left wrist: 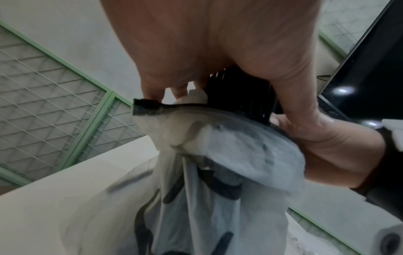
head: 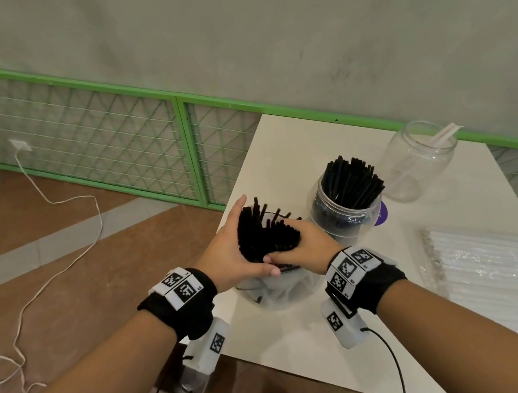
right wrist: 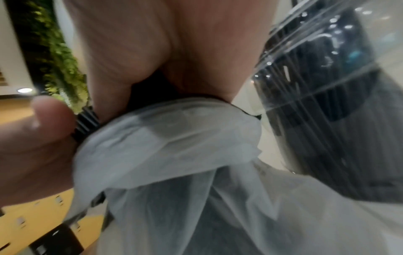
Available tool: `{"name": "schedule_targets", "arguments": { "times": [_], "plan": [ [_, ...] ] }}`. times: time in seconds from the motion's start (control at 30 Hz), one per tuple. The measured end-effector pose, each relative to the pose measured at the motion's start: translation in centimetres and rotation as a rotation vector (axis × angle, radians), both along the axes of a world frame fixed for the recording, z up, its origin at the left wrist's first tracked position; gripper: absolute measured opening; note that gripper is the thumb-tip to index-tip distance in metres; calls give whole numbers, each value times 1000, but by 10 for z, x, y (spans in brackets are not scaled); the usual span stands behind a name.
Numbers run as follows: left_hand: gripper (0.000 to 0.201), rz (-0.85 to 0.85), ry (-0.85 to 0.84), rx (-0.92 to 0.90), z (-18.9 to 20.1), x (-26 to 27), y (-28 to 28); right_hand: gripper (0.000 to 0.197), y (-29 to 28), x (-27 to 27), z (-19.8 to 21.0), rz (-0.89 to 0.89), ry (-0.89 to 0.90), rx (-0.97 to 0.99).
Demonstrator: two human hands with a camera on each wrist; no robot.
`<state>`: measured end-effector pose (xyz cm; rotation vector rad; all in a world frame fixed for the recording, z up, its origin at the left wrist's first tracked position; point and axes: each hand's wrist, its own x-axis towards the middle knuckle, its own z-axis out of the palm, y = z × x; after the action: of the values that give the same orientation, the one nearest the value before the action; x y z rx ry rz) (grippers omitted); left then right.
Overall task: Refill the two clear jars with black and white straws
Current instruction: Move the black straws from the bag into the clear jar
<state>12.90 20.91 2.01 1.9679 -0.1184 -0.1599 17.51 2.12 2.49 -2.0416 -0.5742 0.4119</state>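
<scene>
So, hands: left hand [head: 228, 251] and right hand [head: 301, 243] both wrapped around one bundle of black straws [head: 265, 231], gripping it from either side.
Bag: thin plastic bag [head: 278, 291] hangs under the bundle, straws poking up out of it.
Jars: one clear jar [head: 346, 209] packed with black straws just right of the hands; a second jar [head: 415, 162] further back holds only a couple of white ones.
White straws: sealed pack [head: 491, 266] lying at the right.
Surface: white table [head: 278, 149], the bag sits close to its left edge.
Room: brown tiled floor [head: 63, 251] with a loose white cable [head: 41, 195], green mesh fence [head: 100, 143] along a grey wall.
</scene>
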Motion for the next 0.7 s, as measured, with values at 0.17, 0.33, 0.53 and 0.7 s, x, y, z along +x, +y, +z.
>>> {"name": "schedule_targets", "arguments": {
  "times": [0.17,0.33,0.53,0.7],
  "plan": [
    [140,35,19,-92,0,-3,-2,46,14,-1,14,44,-232,-24],
    [136,91,11,-108,-2,-7,-4,93,21,-3,21,174,-447,0],
    [125,157,-14,-114,-3,-8,-7,98,25,-7,22,173,-624,34],
    [126,194,-36,-63,-7,-8,-4,98,19,-16,13,-76,-269,312]
  ]
}}
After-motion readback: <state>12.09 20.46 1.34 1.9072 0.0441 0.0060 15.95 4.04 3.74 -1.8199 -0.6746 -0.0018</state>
